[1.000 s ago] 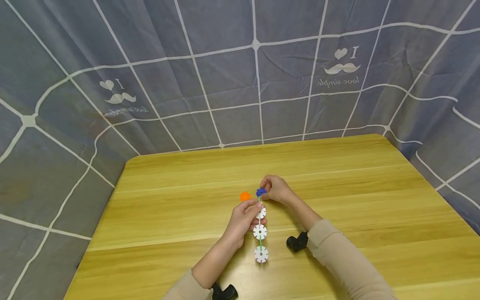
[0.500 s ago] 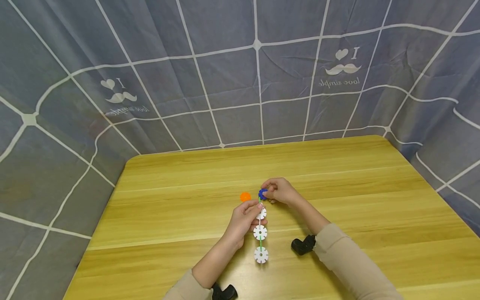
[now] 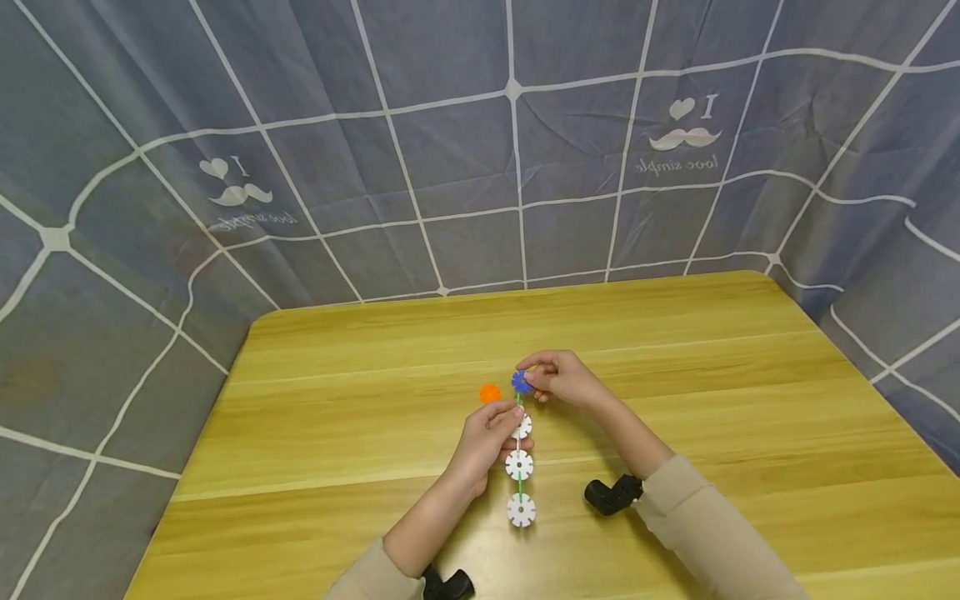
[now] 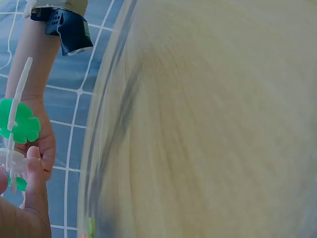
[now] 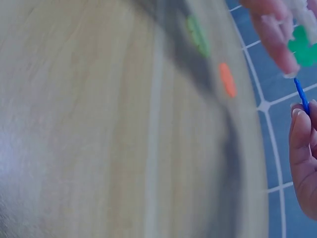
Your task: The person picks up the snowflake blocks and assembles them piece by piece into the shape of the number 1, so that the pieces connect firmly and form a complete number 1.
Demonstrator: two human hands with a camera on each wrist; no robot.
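One blue disc [image 3: 519, 382], pinched in your right hand [image 3: 564, 379], is at the 12 o'clock end of the chain [image 3: 512, 467] your left hand [image 3: 483, 437] grips. Looks like you're joining it on, so line it up and push. Orange disc [image 3: 490, 393]'s around its 8 o'clock.

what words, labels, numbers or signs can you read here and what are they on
"I" heart moustache "love simple", mirrored: right print on curtain
"I" heart moustache "love simple", mirrored, blurrier: left print on curtain
Wrist camera: any marking too blurred to read
Discs: no text visible
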